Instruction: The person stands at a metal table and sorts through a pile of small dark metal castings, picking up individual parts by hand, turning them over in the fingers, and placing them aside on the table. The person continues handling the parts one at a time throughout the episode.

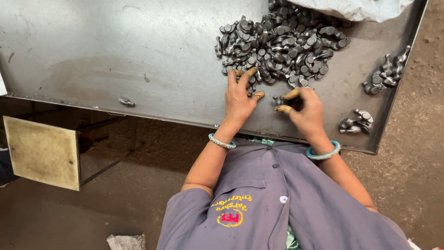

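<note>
Head view, looking down on a steel tabletop [138, 60] with a raised rim. Left hand [239, 99] lies palm down, fingers spread and released, fingertips touching the near edge of a large heap of small dark metal castings [277, 44]; nothing is grasped. Right hand [307, 111], just beside the left, is curled around one casting [279, 99], pinched between thumb and forefinger at the foot of the heap.

Other castings: a small cluster [386, 74] well to the right of the right hand, a pair [357, 121] near the right wrist, and a single piece [126, 100] far left of the left hand by the tabletop rim. A pale sack [356, 8] lies beyond the heap.

Judgement: parts look rigid, dense for their size, not fragile; surfaces possibly oily, so slippery. Rounded boss at one end, narrower arm at the other; a pinch across the narrow arm seems the surest hold
</note>
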Action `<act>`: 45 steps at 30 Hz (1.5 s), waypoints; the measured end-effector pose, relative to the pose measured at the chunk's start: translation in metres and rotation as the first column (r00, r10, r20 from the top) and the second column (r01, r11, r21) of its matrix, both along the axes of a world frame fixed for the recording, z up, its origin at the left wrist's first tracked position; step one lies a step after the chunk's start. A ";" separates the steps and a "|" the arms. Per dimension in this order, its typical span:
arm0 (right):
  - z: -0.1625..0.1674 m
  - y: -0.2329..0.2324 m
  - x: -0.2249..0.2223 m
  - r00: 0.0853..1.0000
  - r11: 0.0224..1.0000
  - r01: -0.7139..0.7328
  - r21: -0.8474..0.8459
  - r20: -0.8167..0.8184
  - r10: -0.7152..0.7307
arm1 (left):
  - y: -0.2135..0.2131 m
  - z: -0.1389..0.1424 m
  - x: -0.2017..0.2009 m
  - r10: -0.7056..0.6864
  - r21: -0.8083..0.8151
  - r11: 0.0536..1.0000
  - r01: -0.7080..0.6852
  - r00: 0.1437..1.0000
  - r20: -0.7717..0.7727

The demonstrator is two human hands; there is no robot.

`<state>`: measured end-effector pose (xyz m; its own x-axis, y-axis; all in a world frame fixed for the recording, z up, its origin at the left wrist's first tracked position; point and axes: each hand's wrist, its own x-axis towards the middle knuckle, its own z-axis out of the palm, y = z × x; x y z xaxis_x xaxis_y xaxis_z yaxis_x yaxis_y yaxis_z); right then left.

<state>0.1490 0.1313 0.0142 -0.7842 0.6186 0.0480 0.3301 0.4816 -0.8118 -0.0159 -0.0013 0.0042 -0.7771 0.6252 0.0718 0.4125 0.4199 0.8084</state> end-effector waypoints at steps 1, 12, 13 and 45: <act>-0.006 0.006 0.005 0.992 0.950 0.003 -0.311 -0.123 -0.043 | 0.000 -0.001 0.000 0.000 -0.003 1.000 0.000 1.000 -0.018; -0.026 0.037 0.035 0.933 0.057 -0.121 -0.991 -0.133 -0.335 | 0.002 0.009 0.003 -0.038 0.024 0.999 0.038 0.999 0.033; -0.024 0.036 0.036 0.942 0.084 -0.119 -0.989 -0.139 -0.304 | 0.002 0.009 0.004 -0.036 0.017 0.999 0.036 0.998 0.045; 0.036 0.009 0.016 0.987 0.949 -0.147 0.279 0.108 0.121 | 0.001 0.007 0.012 -0.038 0.062 0.997 0.035 0.998 0.049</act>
<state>0.1646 0.1405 0.0504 -0.8681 0.4780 0.1339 0.3106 0.7335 -0.6046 -0.0042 -0.0004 0.0111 -0.7572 0.6492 0.0718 0.3850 0.3548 0.8520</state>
